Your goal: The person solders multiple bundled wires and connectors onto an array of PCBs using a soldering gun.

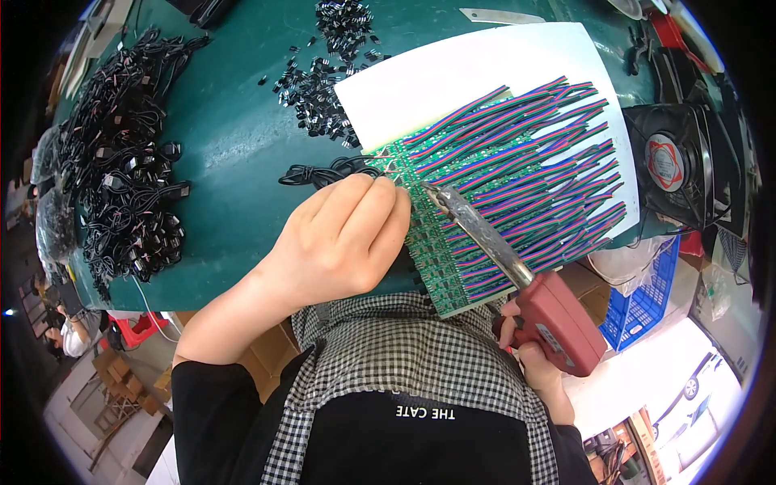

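My right hand [535, 364] is wrapped round the handle of a soldering gun [558, 319] with a dark red body. Its metal barrel slants up and left, and the tip hangs over the green circuit board panel [443, 279] near the top left rows. With curled fingers, my left hand [347, 234] pinches at the panel's left edge, by a black cable [319, 172] with thin bared wire ends. The fingertips are partly hidden behind the knuckles. Rows of multicoloured ribbon wires [525, 170] run rightward from the panel, over a white sheet [453, 73].
A large heap of black cables [129, 170] covers the table's left side. Small black connectors [327, 97] lie scattered at the back. A black fan [671, 166] stands on the right, with a blue crate [643, 299] below. A flat metal blade [501, 16] lies at the far edge.
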Action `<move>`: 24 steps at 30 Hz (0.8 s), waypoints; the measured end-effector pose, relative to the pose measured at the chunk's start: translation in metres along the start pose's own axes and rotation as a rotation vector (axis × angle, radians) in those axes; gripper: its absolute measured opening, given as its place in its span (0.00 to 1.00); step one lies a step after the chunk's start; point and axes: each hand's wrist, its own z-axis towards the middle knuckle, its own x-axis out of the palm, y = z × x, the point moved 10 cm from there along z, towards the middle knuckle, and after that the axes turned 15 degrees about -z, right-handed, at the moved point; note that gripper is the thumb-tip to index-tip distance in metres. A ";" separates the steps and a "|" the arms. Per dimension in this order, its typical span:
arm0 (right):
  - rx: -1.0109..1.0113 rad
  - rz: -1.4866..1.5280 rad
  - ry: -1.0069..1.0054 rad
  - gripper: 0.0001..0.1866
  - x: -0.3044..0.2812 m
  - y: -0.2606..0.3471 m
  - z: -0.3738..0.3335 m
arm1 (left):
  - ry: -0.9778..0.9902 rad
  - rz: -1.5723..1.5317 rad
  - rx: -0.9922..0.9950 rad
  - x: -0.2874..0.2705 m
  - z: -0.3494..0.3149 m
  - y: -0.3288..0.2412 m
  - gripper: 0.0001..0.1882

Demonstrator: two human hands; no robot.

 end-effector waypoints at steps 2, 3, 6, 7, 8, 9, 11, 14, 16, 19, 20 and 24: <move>0.130 0.306 0.008 0.35 0.002 -0.001 0.003 | -0.007 0.007 0.006 0.000 0.000 0.000 0.12; 0.259 0.612 0.019 0.39 0.009 -0.007 0.003 | -0.007 0.007 0.007 0.000 0.000 0.000 0.12; 0.247 0.627 0.028 0.40 0.009 -0.010 0.002 | 0.008 0.009 0.017 0.001 -0.001 0.000 0.12; 0.246 0.628 0.028 0.40 0.009 -0.011 0.001 | -0.003 0.002 0.033 -0.001 -0.002 -0.002 0.12; 0.209 0.648 0.030 0.39 0.009 -0.009 0.002 | -0.015 -0.005 0.048 -0.002 -0.003 -0.004 0.12; 0.173 0.668 0.032 0.38 0.008 -0.006 0.003 | -0.014 -0.005 0.049 -0.001 -0.003 -0.004 0.12; 0.180 0.479 0.036 0.36 0.008 -0.011 -0.001 | -0.047 -0.031 0.079 -0.003 -0.004 -0.006 0.15; 0.142 0.164 0.015 0.32 0.006 -0.019 -0.011 | -0.038 -0.029 0.086 -0.001 -0.004 -0.009 0.14; 0.101 0.036 -0.010 0.31 0.006 -0.021 -0.016 | -0.025 -0.021 0.100 -0.001 -0.003 -0.010 0.14; 0.205 0.151 -0.045 0.26 0.006 -0.034 -0.021 | 0.003 -0.010 0.115 0.000 -0.002 -0.012 0.13; 0.190 0.041 -0.020 0.24 0.007 -0.033 -0.020 | 0.017 -0.010 0.118 0.002 -0.001 -0.012 0.12; 0.135 -0.146 -0.014 0.20 0.008 -0.030 -0.019 | 0.029 -0.008 0.127 0.003 0.000 -0.012 0.12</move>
